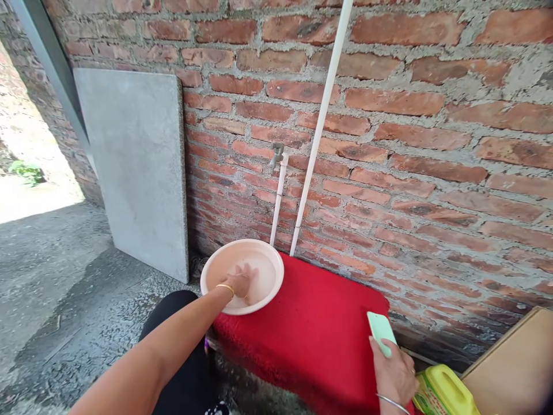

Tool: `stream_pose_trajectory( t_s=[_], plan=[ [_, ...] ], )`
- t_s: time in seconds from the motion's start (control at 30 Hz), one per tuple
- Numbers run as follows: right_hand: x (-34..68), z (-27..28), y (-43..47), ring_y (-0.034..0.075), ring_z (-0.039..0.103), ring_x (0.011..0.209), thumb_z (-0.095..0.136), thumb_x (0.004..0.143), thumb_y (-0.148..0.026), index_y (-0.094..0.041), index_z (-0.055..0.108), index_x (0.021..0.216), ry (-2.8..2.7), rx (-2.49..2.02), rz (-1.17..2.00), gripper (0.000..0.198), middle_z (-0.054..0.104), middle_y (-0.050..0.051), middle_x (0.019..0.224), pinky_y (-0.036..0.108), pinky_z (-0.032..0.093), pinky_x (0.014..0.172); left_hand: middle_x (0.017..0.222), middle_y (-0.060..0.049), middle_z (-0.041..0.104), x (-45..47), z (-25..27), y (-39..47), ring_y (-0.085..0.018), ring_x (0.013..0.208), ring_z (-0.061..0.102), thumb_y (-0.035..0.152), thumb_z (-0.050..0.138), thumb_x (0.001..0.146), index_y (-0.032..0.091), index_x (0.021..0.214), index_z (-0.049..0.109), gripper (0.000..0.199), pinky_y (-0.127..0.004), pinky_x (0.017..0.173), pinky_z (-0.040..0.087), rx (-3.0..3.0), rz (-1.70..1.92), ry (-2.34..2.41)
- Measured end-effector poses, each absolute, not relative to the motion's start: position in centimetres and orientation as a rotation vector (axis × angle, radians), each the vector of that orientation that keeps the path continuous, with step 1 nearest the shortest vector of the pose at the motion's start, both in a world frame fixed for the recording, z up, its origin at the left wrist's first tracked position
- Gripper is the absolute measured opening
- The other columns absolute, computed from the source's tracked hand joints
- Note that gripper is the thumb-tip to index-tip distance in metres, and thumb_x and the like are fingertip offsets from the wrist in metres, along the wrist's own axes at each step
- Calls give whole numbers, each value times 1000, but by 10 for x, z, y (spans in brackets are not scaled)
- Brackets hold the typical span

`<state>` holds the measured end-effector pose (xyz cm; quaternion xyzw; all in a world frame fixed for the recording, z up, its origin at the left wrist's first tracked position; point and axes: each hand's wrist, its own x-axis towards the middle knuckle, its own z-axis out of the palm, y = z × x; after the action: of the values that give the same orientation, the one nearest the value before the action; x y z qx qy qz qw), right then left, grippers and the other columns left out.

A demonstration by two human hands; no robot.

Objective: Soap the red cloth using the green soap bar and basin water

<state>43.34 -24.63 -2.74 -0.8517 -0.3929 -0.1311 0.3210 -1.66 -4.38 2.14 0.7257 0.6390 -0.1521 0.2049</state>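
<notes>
left hand [240,282] dipped in a pale pink basin [218,266], fingers kinda spread, basin parked on the far left end of a red cloth [328,328], right hand [394,372] clamped on some flat mint-green thing [381,328] near the other end, yellow plastic jug [447,392] just beside it

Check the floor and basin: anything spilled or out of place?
Yes, possibly a spill: the floor to the picture's left of the basin has a dark, glossy patch that looks wet against paler concrete beyond. Its source isn't visible.
</notes>
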Motion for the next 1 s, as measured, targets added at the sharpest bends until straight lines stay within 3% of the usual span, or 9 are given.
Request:
stream_pose_trajectory(
  t_s=[0.13,0.3,0.4,0.53,0.63,0.8,1.0],
  plan=[
    [445,-24,-268,45,63,92,44,80,-73,-31,76,92,-864,-2184,-363,54,68,18,87,54,44,64,172,-11,3,-19,19,-43,-57,150,2,42,91,45,44,159,15,137,-85,95,32,2041,-382,1777],
    [381,-14,-237,37,64,91,45,85,-68,-22,75,90,-1134,-1966,-287,55,68,18,95,48,50,73,172,-10,2,-20,27,-46,-55,151,1,50,89,49,44,159,14,133,-85,97,29,2057,-427,1744],
    [311,-19,-221,29,65,92,52,88,-62,-25,74,88,-1388,-1828,-206,42,68,11,100,41,50,79,172,-12,0,-20,32,-47,-55,150,0,59,86,50,42,160,13,133,-85,97,30,2068,-451,1728],
    [227,-28,-224,25,64,99,69,85,-39,-31,72,95,-1795,-1710,-140,12,66,6,113,38,47,85,172,-11,-3,-20,36,-50,-54,151,1,59,86,51,43,160,10,134,-82,100,31,2057,-460,1748],
    [208,-32,-229,24,63,99,75,82,-32,-32,71,97,-1886,-1733,-116,16,66,4,114,38,45,86,172,-11,0,-20,36,-51,-52,152,3,53,85,53,42,160,10,131,-82,99,33,2071,-442,1749],
    [265,-35,-222,24,65,96,67,85,-42,-29,73,95,-1738,-1881,-184,18,68,6,108,36,45,83,172,-11,-2,-19,34,-50,-52,152,1,42,87,52,45,158,13,129,-83,99,30,2059,-425,1754],
    [378,-24,-240,33,67,87,46,84,-65,-27,75,90,-1294,-2098,-253,48,69,14,100,43,46,68,172,-11,0,-17,35,-50,-54,151,1,37,91,49,47,158,14,134,-83,97,31,2038,-385,1762]
  ],
)
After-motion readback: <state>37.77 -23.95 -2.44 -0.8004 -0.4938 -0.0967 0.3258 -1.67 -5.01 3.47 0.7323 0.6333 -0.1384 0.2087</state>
